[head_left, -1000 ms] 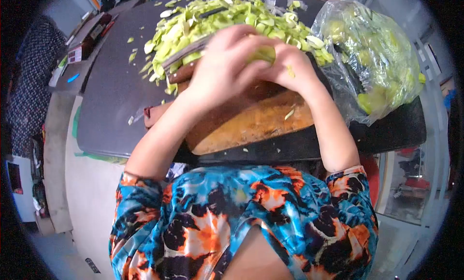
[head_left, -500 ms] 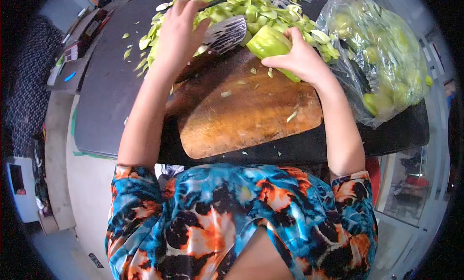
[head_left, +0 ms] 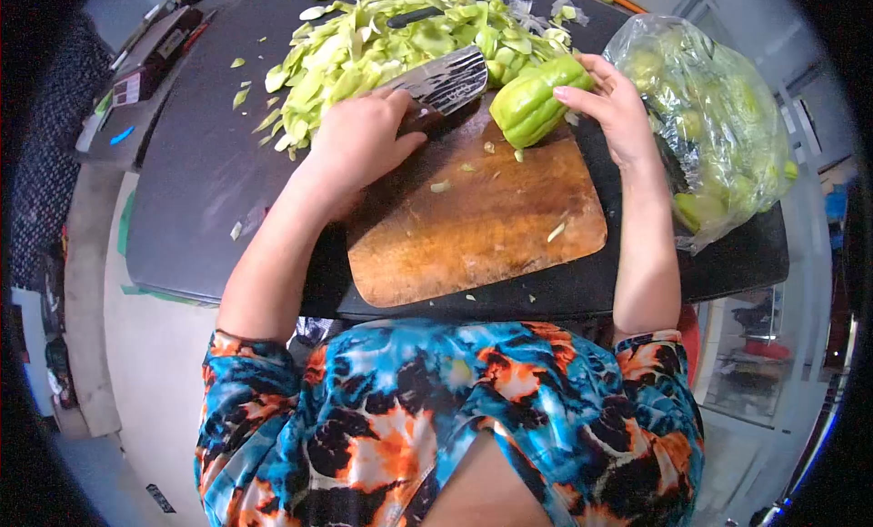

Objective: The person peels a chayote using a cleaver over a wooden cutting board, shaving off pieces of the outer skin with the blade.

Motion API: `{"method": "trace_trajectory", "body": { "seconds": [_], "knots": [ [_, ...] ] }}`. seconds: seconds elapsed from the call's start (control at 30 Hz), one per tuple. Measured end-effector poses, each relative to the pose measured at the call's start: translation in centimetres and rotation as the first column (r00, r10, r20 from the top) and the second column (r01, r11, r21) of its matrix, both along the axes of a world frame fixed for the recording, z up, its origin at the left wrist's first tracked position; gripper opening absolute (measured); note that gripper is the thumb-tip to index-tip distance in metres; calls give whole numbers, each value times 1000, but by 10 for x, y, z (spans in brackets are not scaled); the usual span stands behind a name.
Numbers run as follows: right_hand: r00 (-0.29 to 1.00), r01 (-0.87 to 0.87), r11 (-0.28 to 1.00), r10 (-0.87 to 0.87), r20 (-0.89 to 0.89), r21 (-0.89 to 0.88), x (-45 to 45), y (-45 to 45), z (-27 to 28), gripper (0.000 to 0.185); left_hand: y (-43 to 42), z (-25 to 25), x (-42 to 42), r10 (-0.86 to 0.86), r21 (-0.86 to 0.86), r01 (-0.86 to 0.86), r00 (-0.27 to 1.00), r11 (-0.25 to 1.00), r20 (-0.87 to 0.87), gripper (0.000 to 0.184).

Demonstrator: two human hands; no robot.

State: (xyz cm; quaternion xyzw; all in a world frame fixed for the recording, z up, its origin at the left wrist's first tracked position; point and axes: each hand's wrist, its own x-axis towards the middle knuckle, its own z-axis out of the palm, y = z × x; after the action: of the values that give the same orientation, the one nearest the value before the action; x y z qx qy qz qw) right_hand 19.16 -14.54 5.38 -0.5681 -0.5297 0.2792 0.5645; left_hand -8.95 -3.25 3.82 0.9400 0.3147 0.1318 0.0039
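Green vegetable slices (head_left: 350,54), many already cut, lie heaped on the table (head_left: 200,181); the left hand (head_left: 362,138) curls at the knife's (head_left: 451,80) near end, its grip hidden; above the cutting board (head_left: 477,222), the right hand (head_left: 618,107) grips one seemingly uncut green vegetable (head_left: 538,101); more remain in a clear bag (head_left: 727,131).

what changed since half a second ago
The left hand has come down from above the sliced pieces to the knife; its grip is hidden. The right hand still holds the green vegetable, now turned and slightly further right. The cutting board and plastic bag stayed put.
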Motion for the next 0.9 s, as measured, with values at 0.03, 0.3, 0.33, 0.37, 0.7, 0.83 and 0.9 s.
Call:
{"method": "trace_trajectory", "body": {
  "seconds": [0.03, 0.3, 0.33, 0.37, 0.7, 0.83, 0.9],
  "knots": [
    [998, 55, 995, -55, -10, 85, -9, 4, -3, 43, -2, 2, 2, 57, -79, -55, 998, 995, 23, 40],
    [919, -200, 975, 221, 327, -96, -43, 25, -23, 80, 8, 15, -6, 186, -395, 135, 717, 909, 672, 23],
    [936, -174, 982, 187, 298, -69, -44, 25, -24, 79, 7, 14, -6, 193, -426, 192, 679, 884, 708, 23],
    [952, -147, 988, 154, 266, -44, -44, 26, -26, 78, 6, 14, -6, 204, -452, 251, 641, 856, 740, 23],
    [424, -261, 948, 280, -861, 180, 3, 11, -37, 55, -49, 21, 14, -443, 50, 498, 715, 866, 540, 37],
    [358, -319, 942, 219, -908, 101, -38, -6, -12, 60, -68, 8, 26, -538, 57, 587, 693, 808, 480, 38],
    [295, -247, 967, 141, -945, 68, -59, -9, -5, 61, -70, 7, 26, -527, 25, 587, 707, 809, 471, 39]
  ]
}}
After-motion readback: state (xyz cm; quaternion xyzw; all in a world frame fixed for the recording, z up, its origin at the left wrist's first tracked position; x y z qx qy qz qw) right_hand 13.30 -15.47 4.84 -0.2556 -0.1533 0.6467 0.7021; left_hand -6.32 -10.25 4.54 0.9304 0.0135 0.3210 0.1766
